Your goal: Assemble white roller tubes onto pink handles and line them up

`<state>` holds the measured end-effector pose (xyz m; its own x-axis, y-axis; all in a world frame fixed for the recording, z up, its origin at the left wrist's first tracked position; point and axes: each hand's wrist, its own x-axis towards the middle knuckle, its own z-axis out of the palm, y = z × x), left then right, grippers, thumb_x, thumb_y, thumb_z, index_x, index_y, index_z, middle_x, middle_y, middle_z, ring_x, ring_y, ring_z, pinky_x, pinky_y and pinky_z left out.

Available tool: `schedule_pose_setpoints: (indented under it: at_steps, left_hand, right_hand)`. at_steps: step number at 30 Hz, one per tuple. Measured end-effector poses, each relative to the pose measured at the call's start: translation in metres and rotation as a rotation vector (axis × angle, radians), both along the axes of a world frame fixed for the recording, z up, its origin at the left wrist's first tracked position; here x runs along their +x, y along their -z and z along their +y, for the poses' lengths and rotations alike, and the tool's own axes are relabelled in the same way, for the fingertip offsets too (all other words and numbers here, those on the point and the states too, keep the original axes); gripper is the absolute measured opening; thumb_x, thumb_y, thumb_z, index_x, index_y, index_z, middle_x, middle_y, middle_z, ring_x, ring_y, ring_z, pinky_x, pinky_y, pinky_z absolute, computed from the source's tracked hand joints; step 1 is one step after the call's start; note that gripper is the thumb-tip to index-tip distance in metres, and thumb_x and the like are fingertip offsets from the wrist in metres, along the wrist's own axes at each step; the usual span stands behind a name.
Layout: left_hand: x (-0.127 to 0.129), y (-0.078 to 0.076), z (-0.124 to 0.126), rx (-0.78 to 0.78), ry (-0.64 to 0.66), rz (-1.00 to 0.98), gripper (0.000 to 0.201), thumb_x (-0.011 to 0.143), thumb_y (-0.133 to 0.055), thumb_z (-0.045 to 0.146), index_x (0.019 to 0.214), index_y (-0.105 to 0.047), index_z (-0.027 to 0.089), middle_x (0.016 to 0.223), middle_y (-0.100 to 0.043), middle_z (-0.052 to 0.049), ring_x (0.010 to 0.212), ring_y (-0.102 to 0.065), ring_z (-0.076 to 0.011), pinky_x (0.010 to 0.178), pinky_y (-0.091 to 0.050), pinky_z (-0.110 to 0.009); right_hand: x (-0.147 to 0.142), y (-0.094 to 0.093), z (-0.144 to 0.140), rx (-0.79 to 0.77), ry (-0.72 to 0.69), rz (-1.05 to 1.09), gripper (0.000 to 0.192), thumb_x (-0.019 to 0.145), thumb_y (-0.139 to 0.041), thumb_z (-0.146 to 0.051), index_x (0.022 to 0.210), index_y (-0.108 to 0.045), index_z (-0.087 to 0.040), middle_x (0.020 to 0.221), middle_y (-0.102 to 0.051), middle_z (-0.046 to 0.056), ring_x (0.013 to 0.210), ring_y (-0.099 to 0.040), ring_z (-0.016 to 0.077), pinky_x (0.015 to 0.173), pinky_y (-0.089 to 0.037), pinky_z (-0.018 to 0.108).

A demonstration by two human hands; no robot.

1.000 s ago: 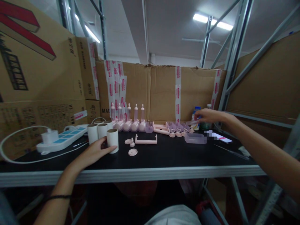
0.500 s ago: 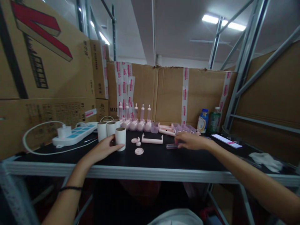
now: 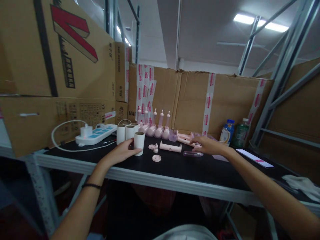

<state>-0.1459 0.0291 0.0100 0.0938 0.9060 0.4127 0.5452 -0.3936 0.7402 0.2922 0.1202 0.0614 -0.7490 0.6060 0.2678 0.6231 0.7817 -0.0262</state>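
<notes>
- White tube (image 3: 139, 144), upright on the black tabletop (image 3: 172, 168): the lower part is grasped by the left hand (image 3: 122, 151), with the thumb laid across the front and the other fingers placed at the left side.
- Left-hand grasp: the same hold is seen half a second earlier; the tube is not displaced relative to the group of white tubes (image 3: 121, 135) standing just behind it.
- Translucent tube (image 3: 192, 154): in the earlier frame, one end is covered by the right hand (image 3: 207, 145); now the tube is seen in full, lying on its side on the tabletop.
- Right hand: it is now placed farther back, behind the translucent tube and above the pink parts at the rear.
- Right-hand fingers: they are bent and pointed downward; whether anything is grasped cannot be told.
- Position of the translucent tube: it is located just in front of the right fingertips, with a narrow gap visible between, and just to the right of the pink bracket (image 3: 170, 147).
- Pink disc (image 3: 156, 158): it is laid flat between the white tube and the translucent tube, nearer the former.
- Camera view: it is turned leftward compared with the earlier frame.
</notes>
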Motion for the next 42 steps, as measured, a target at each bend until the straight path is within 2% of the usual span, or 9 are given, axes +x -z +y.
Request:
schedule_pose_setpoints:
  at_steps: [6, 10, 14, 18, 22, 25, 31, 37, 42]
  left_hand:
    - [0.001, 0.001, -0.001, -0.005, -0.041, 0.017, 0.066, 0.074, -0.080, 0.052, 0.127, -0.065, 0.016, 0.123, -0.074, -0.012, 0.109, -0.070, -0.0341, 0.097, -0.054, -0.044]
    - [-0.001, 0.003, 0.000, -0.008, -0.022, 0.004, 0.070, 0.075, -0.079, 0.052, 0.132, -0.062, 0.015, 0.129, -0.071, -0.013, 0.114, -0.068, -0.0341, 0.101, -0.052, -0.046]
    - [-0.003, 0.004, 0.000, -0.007, -0.027, 0.017, 0.068, 0.076, -0.079, 0.053, 0.131, -0.063, 0.016, 0.130, -0.071, -0.013, 0.117, -0.067, -0.0341, 0.103, -0.050, -0.046]
    - [-0.003, 0.005, 0.000, -0.013, -0.031, 0.040, 0.068, 0.078, -0.077, 0.055, 0.131, -0.062, 0.015, 0.130, -0.071, -0.013, 0.116, -0.067, -0.0336, 0.102, -0.051, -0.046]
    - [-0.002, 0.005, 0.000, -0.021, -0.019, 0.044, 0.065, 0.080, -0.076, 0.053, 0.131, -0.062, 0.015, 0.131, -0.070, -0.014, 0.117, -0.067, -0.0329, 0.103, -0.051, -0.046]
    - [-0.002, 0.005, -0.002, -0.023, -0.016, 0.042, 0.063, 0.081, -0.076, 0.052, 0.131, -0.061, 0.016, 0.133, -0.069, -0.014, 0.119, -0.066, -0.0327, 0.104, -0.051, -0.045]
    - [-0.004, 0.003, -0.003, -0.036, -0.053, 0.084, 0.068, 0.081, -0.075, 0.053, 0.133, -0.059, 0.014, 0.129, -0.070, -0.015, 0.114, -0.068, -0.0330, 0.103, -0.052, -0.049]
    - [-0.006, 0.002, 0.001, -0.018, -0.052, 0.088, 0.068, 0.082, -0.074, 0.054, 0.135, -0.058, 0.014, 0.129, -0.071, -0.014, 0.116, -0.068, -0.0321, 0.104, -0.052, -0.049]
    - [-0.004, 0.000, 0.000, -0.019, -0.073, 0.104, 0.066, 0.081, -0.074, 0.055, 0.130, -0.061, 0.013, 0.128, -0.071, -0.015, 0.115, -0.068, -0.0330, 0.104, -0.051, -0.050]
  right_hand:
    - [-0.057, -0.035, -0.001, 0.289, -0.038, 0.382, 0.017, 0.096, -0.061, -0.031, 0.095, -0.073, -0.018, 0.093, -0.074, 0.008, 0.086, -0.067, 0.0215, 0.076, -0.047, 0.030]
    - [-0.107, -0.018, -0.012, 0.372, -0.161, 0.517, 0.013, 0.097, -0.061, -0.026, 0.095, -0.070, -0.018, 0.089, -0.071, 0.007, 0.083, -0.063, 0.0201, 0.076, -0.047, 0.030]
    - [-0.136, 0.017, -0.031, 0.207, -0.429, 0.404, 0.019, 0.098, -0.064, -0.032, 0.107, -0.072, -0.018, 0.097, -0.073, 0.009, 0.088, -0.066, 0.0203, 0.082, -0.051, 0.032]
    - [-0.141, 0.039, -0.042, 0.023, -0.611, 0.270, 0.030, 0.093, -0.072, -0.042, 0.113, -0.075, -0.020, 0.108, -0.075, 0.011, 0.103, -0.069, 0.0220, 0.099, -0.051, 0.036]
    - [-0.139, 0.045, -0.041, -0.132, -0.665, 0.279, 0.034, 0.091, -0.073, -0.042, 0.116, -0.076, -0.019, 0.112, -0.076, 0.010, 0.107, -0.071, 0.0216, 0.101, -0.052, 0.033]
    - [-0.140, 0.048, -0.038, -0.148, -0.617, 0.315, 0.035, 0.091, -0.074, -0.036, 0.121, -0.074, -0.018, 0.112, -0.076, 0.009, 0.105, -0.072, 0.0219, 0.097, -0.053, 0.032]
    - [-0.137, 0.045, -0.044, 0.094, -0.476, 0.461, 0.057, 0.089, -0.073, -0.027, 0.142, -0.056, -0.019, 0.128, -0.069, 0.012, 0.114, -0.068, 0.0248, 0.097, -0.054, 0.037]
    - [-0.133, 0.037, -0.050, 0.565, -0.438, 0.380, 0.043, 0.101, -0.050, -0.014, 0.144, -0.052, -0.020, 0.136, -0.063, 0.016, 0.119, -0.063, 0.0266, 0.101, -0.053, 0.043]
    - [-0.139, 0.041, -0.049, 0.568, -0.474, 0.400, 0.048, 0.100, -0.047, -0.010, 0.148, -0.046, -0.017, 0.134, -0.061, 0.017, 0.121, -0.060, 0.0260, 0.101, -0.053, 0.041]
